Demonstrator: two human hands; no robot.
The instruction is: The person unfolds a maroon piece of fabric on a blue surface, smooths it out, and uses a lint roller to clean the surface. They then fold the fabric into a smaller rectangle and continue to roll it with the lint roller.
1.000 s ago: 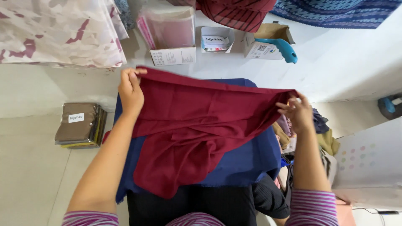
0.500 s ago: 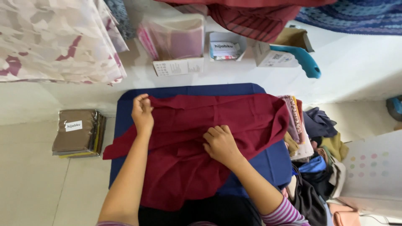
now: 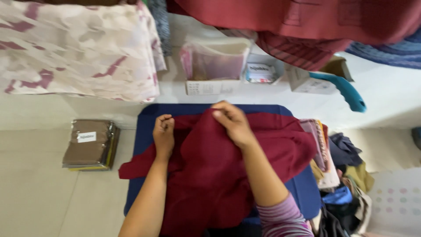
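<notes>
Maroon cloth [image 3: 219, 175] spreads from the fingers toward six o'clock, long axis nine-to-three. Left hand [image 3: 163, 134] and right hand [image 3: 232, 123] both pinch its twelve o'clock edge, equally near.

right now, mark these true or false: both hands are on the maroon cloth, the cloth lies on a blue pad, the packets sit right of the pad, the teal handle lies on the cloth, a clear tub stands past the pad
1. Both hands are on the maroon cloth. True: the left hand and the right hand both grip it.
2. The cloth lies on a blue pad. True.
3. The packets sit right of the pad. False: they sit left of it.
4. The teal handle lies on the cloth. False: it is apart, up right.
5. A clear tub stands past the pad. True.
</notes>
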